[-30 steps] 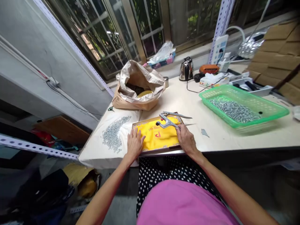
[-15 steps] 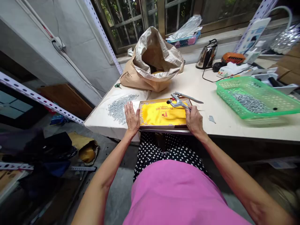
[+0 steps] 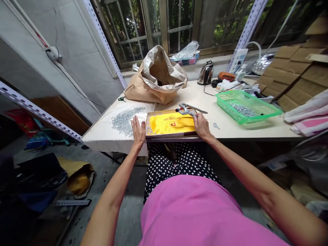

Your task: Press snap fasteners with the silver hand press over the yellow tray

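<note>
A shallow tray-like box (image 3: 153,134) lies at the table's front edge, with a yellow printed sheet or cloth (image 3: 164,127) inside. Small metal pieces, perhaps screws, show along its left end. My left hand (image 3: 138,131) is open, its fingers stretched flat between the box's left side and a pile of small silvery metal pieces (image 3: 123,122). At the box's right side, my right hand (image 3: 202,126) closes around one handle of metal locking pliers (image 3: 188,111). The pliers lie across the box's far right part, their other handle sticking out to the right.
Behind the box stands an open brown paper sack (image 3: 151,92), with green-handled scissors (image 3: 122,99) to its left. A green basket (image 3: 248,119) of metal pieces sits at right. A kettle (image 3: 205,73) stands at the back; stacked cardboard (image 3: 289,73) rises on the right.
The view has swung right, so the table things appear further left and the cardboard stack shows more. Both hands stay at the box's sides, and the pliers remain over the box.
</note>
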